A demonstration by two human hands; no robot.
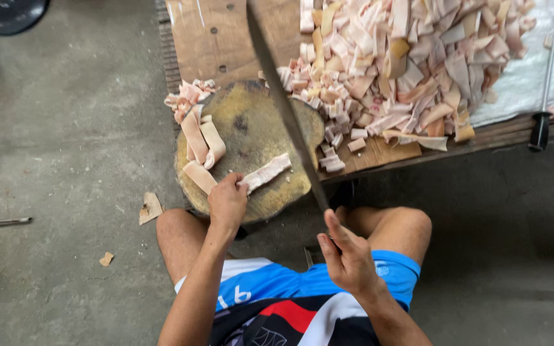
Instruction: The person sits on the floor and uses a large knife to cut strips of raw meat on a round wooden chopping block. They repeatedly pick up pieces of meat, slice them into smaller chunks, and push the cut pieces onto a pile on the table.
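My left hand [227,202] pinches one end of a pale strip of fatty meat [265,172] lying on a round, worn wooden chopping block [251,131]. My right hand [349,255] grips the handle of a long dark knife [283,102]. The blade is raised and slants up over the block's right side, above the strip. More long strips [201,146] lie curled at the block's left edge, with small cut pieces [189,96] beyond them. I sit with bare knees just under the block.
A large heap of cut pink and white meat pieces [405,64] covers a wooden board [216,38] and a white sheet [533,77] at the right. A black-handled sharpening steel [542,96] lies by the board's edge. A metal rod [0,223] and scraps lie on the concrete floor.
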